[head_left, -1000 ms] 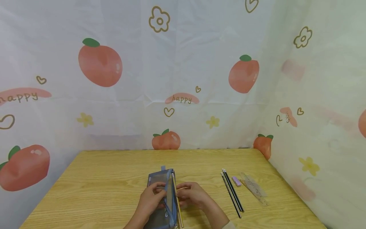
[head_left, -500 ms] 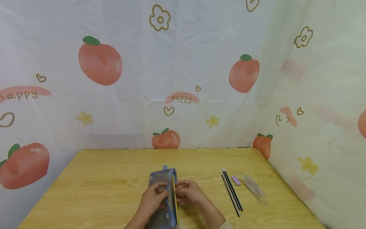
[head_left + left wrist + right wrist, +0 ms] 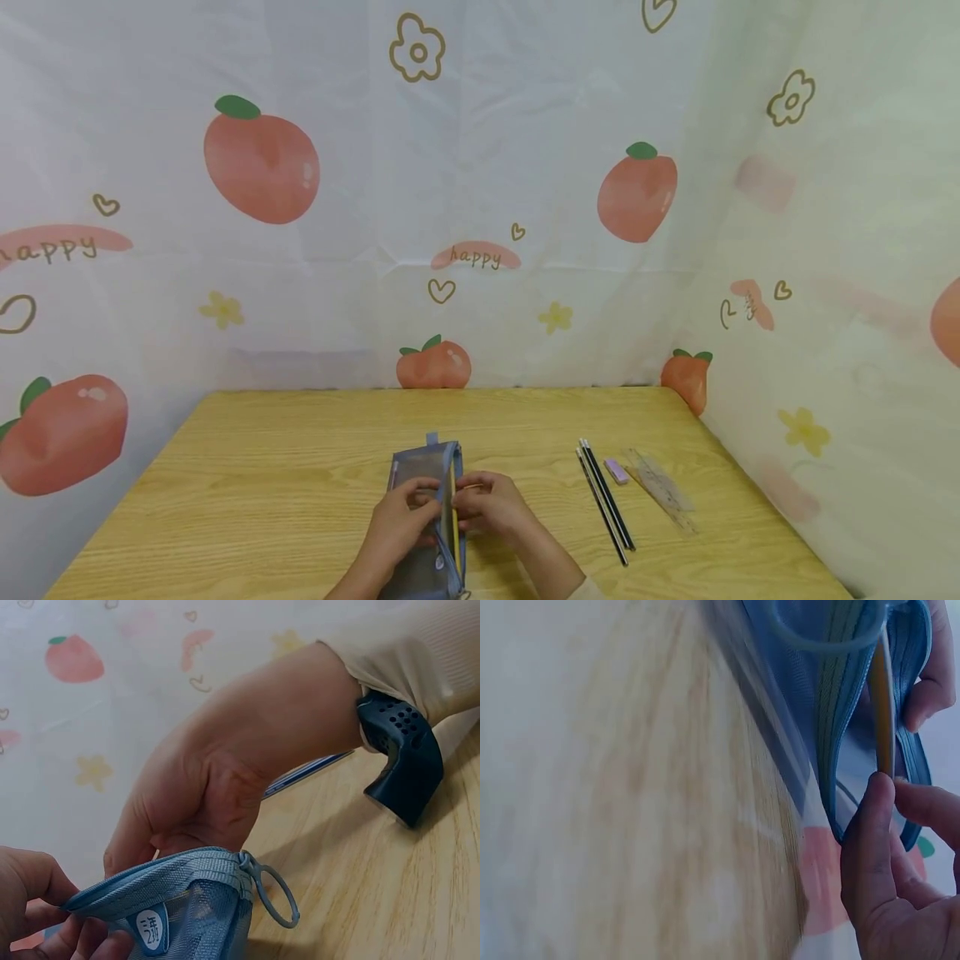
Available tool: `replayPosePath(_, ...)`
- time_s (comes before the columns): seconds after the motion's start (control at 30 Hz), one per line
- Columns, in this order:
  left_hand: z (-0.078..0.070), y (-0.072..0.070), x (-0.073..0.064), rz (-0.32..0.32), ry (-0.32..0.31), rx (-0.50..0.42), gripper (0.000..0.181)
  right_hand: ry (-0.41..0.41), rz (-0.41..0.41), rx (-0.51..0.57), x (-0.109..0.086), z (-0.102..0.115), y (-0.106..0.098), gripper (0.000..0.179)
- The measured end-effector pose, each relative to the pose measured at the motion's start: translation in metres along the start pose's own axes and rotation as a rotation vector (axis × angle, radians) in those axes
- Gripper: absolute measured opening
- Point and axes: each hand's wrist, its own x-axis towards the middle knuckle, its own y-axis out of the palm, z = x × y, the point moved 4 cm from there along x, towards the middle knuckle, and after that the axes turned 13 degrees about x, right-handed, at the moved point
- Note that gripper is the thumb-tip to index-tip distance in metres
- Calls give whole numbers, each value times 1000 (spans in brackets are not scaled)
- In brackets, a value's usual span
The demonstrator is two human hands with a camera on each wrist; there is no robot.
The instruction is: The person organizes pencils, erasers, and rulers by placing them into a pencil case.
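A blue mesh zip pencil case (image 3: 420,521) lies lengthwise on the wooden table, its zip undone along the right side. My left hand (image 3: 408,517) pinches the edge of the opening and holds it apart. Inside the opening is a long thin yellow stick (image 3: 884,712); whether it is a pencil or a ruler I cannot tell. Thumb and forefinger of my right hand (image 3: 900,862) pinch its end, between the two zip edges. A round pull ring (image 3: 276,896) hangs from the case's near corner in the left wrist view.
To the right lie several dark pencils (image 3: 604,500) side by side, a pink-purple eraser (image 3: 616,472) and a few clear plastic drawing rulers (image 3: 663,487). A patterned white curtain (image 3: 337,292) borders the table (image 3: 285,475) at the back and right.
The yellow stick has moved left, from along the case's right edge into its opening. My right hand has moved slightly left with it. My left hand keeps its grip on the case.
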Motion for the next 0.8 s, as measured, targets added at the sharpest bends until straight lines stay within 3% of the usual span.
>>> replayPosePath(0.1,1,-1,1,-8,-13,0,37,-17,-5,-14,-2,3,0,32)
replayPosePath(0.2,2,-3,3,-9,-30,2,37,-90,-38,-133,-4,12,-7,29)
replayPosePath(0.27,2,-3,3,-9,-33,-2,38,-173,-97,-301,-6,22,-19,27)
replayPosePath(0.37,0,-2,2,0,-37,-17,39,-265,-233,-660,-13,40,-54,24)
replayPosePath(0.47,-2,0,2,0,-36,-22,40,-270,-352,-998,-23,59,-92,22)
replayPosePath(0.53,-2,-1,2,-3,-34,-22,40,-255,-417,-1158,-28,70,-111,13)
replayPosePath(0.6,-3,-2,2,-14,-32,-20,40,-244,-465,-1251,-30,77,-124,4)
replayPosePath(0.8,-1,-2,2,-6,-38,-31,40,-225,-514,-1314,-35,77,-137,20)
